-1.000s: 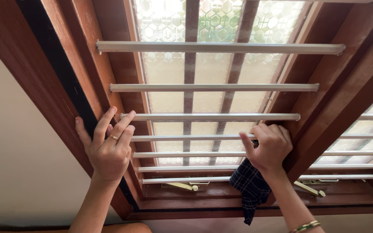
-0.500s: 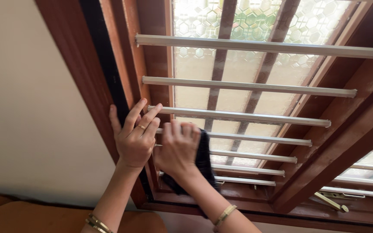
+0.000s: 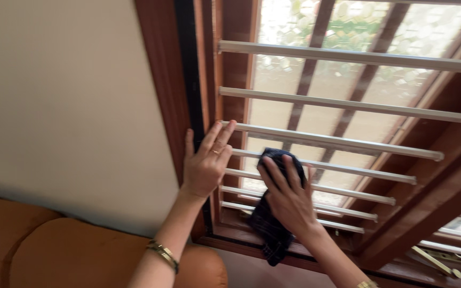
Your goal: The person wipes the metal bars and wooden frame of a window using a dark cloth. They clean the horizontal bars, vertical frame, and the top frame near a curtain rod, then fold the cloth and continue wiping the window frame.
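**Currently: cloth at the lower left bars, most of the grille unjudged**

Presently the work shown is the wiping of the white horizontal window bars [image 3: 342, 143] set in a brown wooden window frame [image 3: 158, 80]. The dark checked cloth [image 3: 271, 224] sits at lower centre of the frame, against the left ends of the lower bars, with its loose end hanging down toward the sill. On that evidence the wiping is judged to be at the lower left part of the grille. Whether any bar is already clean cannot be told: no dust or streaking is legible. The upper bars, toward the top right of the frame, lie well apart from the cloth.

Grip findings:

- Right hand [image 3: 289, 200]: fingers extended and close together, laid flat over the upper part of the cloth and pressing it onto the bars. It is a flat press rather than a closed fist; the thumb's position under the cloth is not visible.
- Left hand [image 3: 205, 166]: fully spread, holding nothing, palm against the upright wooden member at the left ends of the bars, fingertips reaching up beside them. A ring and a wrist bangle [image 3: 163, 253] are worn.

Surroundings: a cream wall [image 3: 70, 96] fills the left of the frame; an orange cushioned seat [image 3: 38, 245] lies at lower left; patterned glass [image 3: 289, 58] stands behind the bars.
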Demonstrator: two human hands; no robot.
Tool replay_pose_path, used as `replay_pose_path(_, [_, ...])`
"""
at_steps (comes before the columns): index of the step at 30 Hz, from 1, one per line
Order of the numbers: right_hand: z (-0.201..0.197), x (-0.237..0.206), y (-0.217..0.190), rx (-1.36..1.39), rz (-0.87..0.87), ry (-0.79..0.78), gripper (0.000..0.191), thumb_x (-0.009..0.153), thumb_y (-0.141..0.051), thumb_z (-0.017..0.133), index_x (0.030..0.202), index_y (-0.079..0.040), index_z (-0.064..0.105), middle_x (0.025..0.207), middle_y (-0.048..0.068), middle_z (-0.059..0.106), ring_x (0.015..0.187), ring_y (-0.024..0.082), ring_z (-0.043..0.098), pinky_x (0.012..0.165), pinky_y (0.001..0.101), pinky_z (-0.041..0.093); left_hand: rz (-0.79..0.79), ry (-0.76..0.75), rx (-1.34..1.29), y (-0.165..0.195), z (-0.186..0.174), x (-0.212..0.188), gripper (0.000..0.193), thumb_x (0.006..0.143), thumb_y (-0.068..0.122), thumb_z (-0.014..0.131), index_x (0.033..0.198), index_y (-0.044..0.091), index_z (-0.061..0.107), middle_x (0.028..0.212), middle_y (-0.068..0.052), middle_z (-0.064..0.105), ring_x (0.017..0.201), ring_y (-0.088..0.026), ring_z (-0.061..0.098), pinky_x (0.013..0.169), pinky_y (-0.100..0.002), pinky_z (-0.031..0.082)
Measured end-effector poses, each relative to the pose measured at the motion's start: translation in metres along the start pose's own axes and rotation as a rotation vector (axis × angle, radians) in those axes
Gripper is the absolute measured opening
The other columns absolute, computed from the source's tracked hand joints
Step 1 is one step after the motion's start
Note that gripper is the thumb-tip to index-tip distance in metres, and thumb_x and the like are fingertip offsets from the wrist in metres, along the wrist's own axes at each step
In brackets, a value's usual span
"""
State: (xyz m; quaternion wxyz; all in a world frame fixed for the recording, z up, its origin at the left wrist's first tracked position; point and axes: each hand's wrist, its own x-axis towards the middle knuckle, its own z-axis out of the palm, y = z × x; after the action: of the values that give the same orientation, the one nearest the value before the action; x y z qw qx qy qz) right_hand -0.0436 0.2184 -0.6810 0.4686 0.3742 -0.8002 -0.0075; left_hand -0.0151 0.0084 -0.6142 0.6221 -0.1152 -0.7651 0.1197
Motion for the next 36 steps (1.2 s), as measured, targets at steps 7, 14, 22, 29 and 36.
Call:
replay_pose_path(7, [0.014, -0.02, -0.014, 0.348, -0.054, -0.042, 0.075, 0.076, -0.011, 0.071, 0.145, 0.006, 0.05, 0.158, 0.025, 0.033, 0.148, 0.043, 0.034, 0.111, 0.0477, 0.042, -0.021, 0.006, 0.01, -0.001, 0.006, -0.009, 0.026, 0.108, 0.023, 0.062, 0.085, 0.019, 0.071, 0.152, 0.007, 0.061, 0.142, -0.014, 0.052, 0.128, -0.056, 0.022])
replay_pose_path(14, [0.037, 0.032, -0.048, 0.26, 0.045, 0.059, 0.071, 0.08, 0.009, 0.071, 0.147, 0.003, 0.047, 0.148, 0.022, 0.049, 0.141, 0.035, 0.047, 0.119, 0.0447, 0.046, -0.018, 0.006, 0.019, -0.003, 0.012, -0.017, 0.024, 0.107, 0.022, 0.062, 0.085, 0.018, 0.07, 0.151, 0.006, 0.06, 0.142, -0.013, 0.052, 0.126, -0.055, 0.026])
replay_pose_path(22, [0.022, 0.017, -0.063, 0.405, 0.833, 0.423, 0.043, 0.083, 0.009, 0.07, 0.119, -0.005, 0.051, 0.126, 0.016, 0.046, 0.124, 0.036, 0.045, 0.108, 0.0503, 0.039, -0.021, 0.026, 0.063, -0.004, 0.022, -0.025, 0.026, 0.11, 0.022, 0.063, 0.084, 0.02, 0.07, 0.152, 0.008, 0.06, 0.143, -0.011, 0.051, 0.128, -0.052, 0.026])
replay_pose_path(29, [0.042, 0.058, -0.073, 0.432, 0.253, 0.371, 0.047, 0.081, 0.014, 0.063, 0.126, 0.0, 0.065, 0.127, 0.016, 0.059, 0.127, 0.037, 0.056, 0.11, 0.0458, 0.048, -0.049, 0.024, 0.014, -0.002, 0.02, -0.026, 0.025, 0.109, 0.023, 0.062, 0.086, 0.02, 0.071, 0.153, 0.008, 0.059, 0.143, -0.011, 0.05, 0.128, -0.053, 0.025])
replay_pose_path(36, [0.037, 0.058, -0.066, 0.413, 0.134, 0.103, 0.058, 0.069, 0.013, 0.059, 0.127, 0.01, 0.061, 0.13, 0.025, 0.065, 0.126, 0.038, 0.061, 0.105, 0.0477, 0.053, -0.04, 0.006, 0.008, -0.004, 0.017, -0.024, 0.027, 0.108, 0.023, 0.062, 0.082, 0.019, 0.069, 0.152, 0.007, 0.06, 0.143, -0.012, 0.051, 0.126, -0.053, 0.027])
